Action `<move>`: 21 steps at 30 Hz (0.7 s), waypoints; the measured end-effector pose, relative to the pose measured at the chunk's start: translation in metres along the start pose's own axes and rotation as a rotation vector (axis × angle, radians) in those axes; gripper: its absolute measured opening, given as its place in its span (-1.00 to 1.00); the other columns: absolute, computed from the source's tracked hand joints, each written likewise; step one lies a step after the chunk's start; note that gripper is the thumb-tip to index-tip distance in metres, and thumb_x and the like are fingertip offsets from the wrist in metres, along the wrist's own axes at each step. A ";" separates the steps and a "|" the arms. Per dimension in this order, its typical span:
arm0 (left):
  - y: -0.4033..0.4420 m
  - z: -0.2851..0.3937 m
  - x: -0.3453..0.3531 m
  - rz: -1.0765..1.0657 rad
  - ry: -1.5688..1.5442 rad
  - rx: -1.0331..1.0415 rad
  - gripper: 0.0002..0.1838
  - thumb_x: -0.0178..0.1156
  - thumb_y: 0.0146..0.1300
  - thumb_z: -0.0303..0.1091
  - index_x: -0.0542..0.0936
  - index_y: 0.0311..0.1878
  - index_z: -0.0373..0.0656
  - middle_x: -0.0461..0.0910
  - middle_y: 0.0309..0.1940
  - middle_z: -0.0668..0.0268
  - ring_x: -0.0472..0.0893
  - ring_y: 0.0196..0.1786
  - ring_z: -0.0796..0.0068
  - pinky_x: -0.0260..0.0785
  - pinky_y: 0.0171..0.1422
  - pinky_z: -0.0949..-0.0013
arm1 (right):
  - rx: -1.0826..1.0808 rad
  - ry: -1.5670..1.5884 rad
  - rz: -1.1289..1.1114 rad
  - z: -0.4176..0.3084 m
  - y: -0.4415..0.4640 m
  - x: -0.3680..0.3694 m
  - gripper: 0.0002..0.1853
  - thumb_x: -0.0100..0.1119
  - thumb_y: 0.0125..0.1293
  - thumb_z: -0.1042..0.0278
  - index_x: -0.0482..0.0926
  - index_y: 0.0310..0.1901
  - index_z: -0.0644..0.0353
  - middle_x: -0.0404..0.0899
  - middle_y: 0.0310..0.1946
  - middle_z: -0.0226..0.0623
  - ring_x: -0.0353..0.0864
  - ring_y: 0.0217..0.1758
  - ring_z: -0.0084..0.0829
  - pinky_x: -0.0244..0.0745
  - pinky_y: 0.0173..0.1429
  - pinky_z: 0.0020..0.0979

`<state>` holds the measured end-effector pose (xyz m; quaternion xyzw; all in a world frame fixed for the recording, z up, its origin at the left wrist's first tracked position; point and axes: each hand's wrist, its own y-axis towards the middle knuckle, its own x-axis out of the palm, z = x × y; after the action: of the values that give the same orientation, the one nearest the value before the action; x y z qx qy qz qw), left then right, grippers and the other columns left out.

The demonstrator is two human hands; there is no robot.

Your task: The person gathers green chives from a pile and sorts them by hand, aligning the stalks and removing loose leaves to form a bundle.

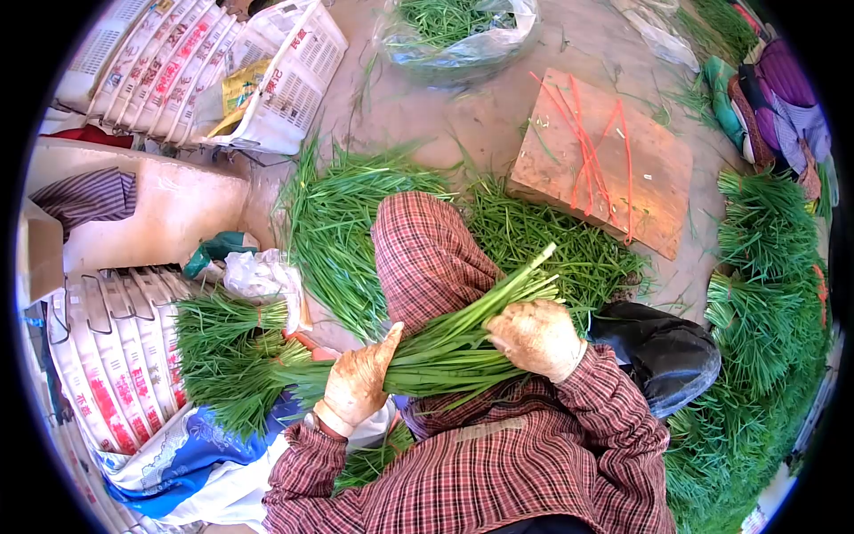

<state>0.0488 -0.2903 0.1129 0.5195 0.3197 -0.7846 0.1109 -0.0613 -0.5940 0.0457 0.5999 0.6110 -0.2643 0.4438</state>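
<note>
A loose bunch of garlic chives lies across my lap, held in both hands. My left hand, in what looks like a pale stained glove, is closed around the leafy side with the thumb sticking up. My right hand is closed on the bunch near its pale stem ends, which point up and to the right. A checked cloth covers my knee just beyond the bunch. Tied chive bundles are stacked beside my left hand, their leaves close to the held ones.
Loose chives are heaped on the floor ahead. Red ties lie on a wooden board. More bundles line the right side. White plastic crates stand at the upper left, and a clear bag holds greens.
</note>
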 end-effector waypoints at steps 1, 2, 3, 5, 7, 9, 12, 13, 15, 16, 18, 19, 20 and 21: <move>-0.001 -0.001 0.002 0.000 -0.003 -0.002 -0.05 0.33 0.18 -0.36 0.15 0.65 -0.21 0.65 -0.27 0.19 0.68 -0.24 0.15 0.50 -0.15 0.13 | 0.060 -0.018 0.025 0.003 -0.002 -0.001 -0.89 0.29 0.37 0.18 0.66 -0.22 -0.03 0.56 -0.47 -0.46 0.58 -0.52 -0.43 0.58 -0.39 -0.36; -0.001 -0.003 0.005 0.041 -0.058 -0.012 -0.05 0.33 0.18 -0.36 0.15 0.64 -0.23 0.65 -0.27 0.19 0.68 -0.25 0.15 0.50 -0.15 0.12 | 0.060 0.098 0.237 0.015 -0.002 -0.004 -0.92 0.33 0.35 0.28 0.66 -0.17 0.01 0.57 -0.50 -0.44 0.51 -0.63 -0.48 0.51 -0.56 -0.39; -0.002 -0.004 0.007 0.081 -0.113 -0.024 -0.05 0.33 0.18 -0.35 0.15 0.64 -0.24 0.65 -0.27 0.19 0.68 -0.25 0.15 0.50 -0.14 0.12 | 0.043 0.017 0.306 0.028 -0.002 -0.014 -0.86 0.35 0.31 0.35 0.67 -0.11 0.05 0.60 -0.47 -0.41 0.53 -0.62 -0.50 0.52 -0.55 -0.41; -0.004 -0.006 0.010 0.061 -0.103 -0.029 -0.04 0.34 0.17 -0.35 0.15 0.64 -0.26 0.65 -0.27 0.19 0.68 -0.24 0.15 0.50 -0.14 0.12 | 0.252 -0.080 0.195 0.053 -0.017 -0.025 -0.84 0.33 0.33 0.32 0.66 -0.08 0.04 0.62 -0.41 -0.31 0.62 -0.53 -0.33 0.60 -0.42 -0.31; -0.004 -0.009 0.014 0.043 -0.096 -0.027 -0.04 0.34 0.17 -0.36 0.16 0.63 -0.27 0.65 -0.27 0.20 0.68 -0.24 0.15 0.50 -0.14 0.12 | 0.274 -0.245 0.087 0.073 -0.032 -0.032 -0.87 0.31 0.33 0.30 0.64 -0.13 0.04 0.60 -0.40 -0.25 0.65 -0.51 -0.22 0.60 -0.40 -0.24; -0.003 -0.011 0.018 0.011 -0.045 -0.006 -0.04 0.35 0.16 -0.36 0.17 0.63 -0.24 0.65 -0.27 0.20 0.67 -0.23 0.16 0.49 -0.13 0.12 | 0.318 -0.291 -0.016 0.087 -0.054 -0.025 -0.90 0.29 0.34 0.30 0.61 -0.17 0.05 0.59 -0.40 -0.23 0.66 -0.50 -0.19 0.60 -0.40 -0.22; -0.001 -0.009 0.018 -0.035 0.016 0.016 -0.07 0.33 0.17 -0.37 0.19 0.63 -0.21 0.65 -0.27 0.21 0.67 -0.22 0.16 0.49 -0.13 0.12 | 0.421 -0.368 -0.158 0.117 -0.092 0.006 -0.91 0.23 0.38 0.29 0.56 -0.23 0.07 0.58 -0.40 -0.21 0.69 -0.47 -0.15 0.61 -0.40 -0.19; 0.000 -0.011 0.019 -0.036 0.016 0.023 -0.07 0.33 0.17 -0.37 0.19 0.63 -0.21 0.65 -0.27 0.21 0.67 -0.22 0.16 0.49 -0.13 0.12 | 0.478 -0.404 -0.188 0.129 -0.105 0.016 -0.89 0.20 0.40 0.28 0.54 -0.26 0.08 0.58 -0.41 -0.20 0.70 -0.46 -0.15 0.62 -0.39 -0.17; -0.003 -0.015 0.022 0.020 -0.049 0.023 -0.10 0.31 0.19 -0.36 0.22 0.62 -0.19 0.65 -0.26 0.21 0.67 -0.22 0.16 0.50 -0.12 0.13 | 0.772 -0.356 -0.279 0.158 -0.133 0.016 -0.84 0.15 0.47 0.22 0.54 -0.22 0.10 0.63 -0.36 -0.14 0.76 -0.36 -0.12 0.66 -0.31 -0.12; -0.003 -0.018 0.026 0.052 -0.062 0.041 -0.12 0.31 0.20 -0.33 0.24 0.61 -0.21 0.65 -0.27 0.20 0.67 -0.21 0.14 0.50 -0.10 0.11 | 0.844 -0.349 -0.318 0.171 -0.152 0.013 -0.83 0.15 0.48 0.20 0.55 -0.18 0.12 0.66 -0.31 -0.10 0.77 -0.29 -0.08 0.66 -0.25 -0.08; -0.005 -0.020 0.029 0.035 -0.089 0.021 -0.12 0.31 0.20 -0.32 0.24 0.61 -0.22 0.64 -0.27 0.18 0.67 -0.20 0.13 0.49 -0.10 0.10 | 1.067 -0.264 -0.478 0.161 -0.147 -0.012 -0.73 0.24 0.45 0.16 0.58 0.00 0.16 0.73 -0.07 -0.03 0.76 -0.01 -0.01 0.65 0.02 -0.01; -0.004 -0.018 0.031 0.018 -0.120 -0.013 -0.12 0.31 0.20 -0.31 0.24 0.61 -0.23 0.64 -0.28 0.17 0.66 -0.19 0.13 0.49 -0.09 0.10 | 1.078 -0.272 -0.479 0.142 -0.133 -0.027 -0.73 0.24 0.45 0.16 0.58 0.00 0.16 0.73 -0.07 -0.03 0.76 -0.01 -0.01 0.65 0.02 -0.01; -0.003 -0.014 0.029 0.021 -0.118 -0.021 -0.11 0.32 0.20 -0.29 0.23 0.61 -0.25 0.65 -0.27 0.15 0.67 -0.17 0.12 0.49 -0.07 0.07 | 0.961 -0.308 -0.325 0.125 -0.122 -0.039 -0.68 0.30 0.40 0.16 0.59 0.05 0.16 0.73 -0.02 -0.07 0.74 0.05 -0.05 0.62 0.09 -0.03; -0.002 -0.013 0.032 0.019 -0.123 -0.010 -0.11 0.32 0.20 -0.29 0.23 0.61 -0.25 0.65 -0.27 0.15 0.67 -0.17 0.12 0.49 -0.07 0.07 | 0.839 -0.341 -0.173 0.109 -0.110 -0.050 -0.62 0.37 0.35 0.15 0.61 0.10 0.15 0.73 0.03 -0.11 0.72 0.11 -0.08 0.60 0.16 -0.05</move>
<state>0.0437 -0.2757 0.0823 0.4728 0.3114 -0.8123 0.1406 -0.1493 -0.7280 0.0149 0.6226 0.4172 -0.6197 0.2330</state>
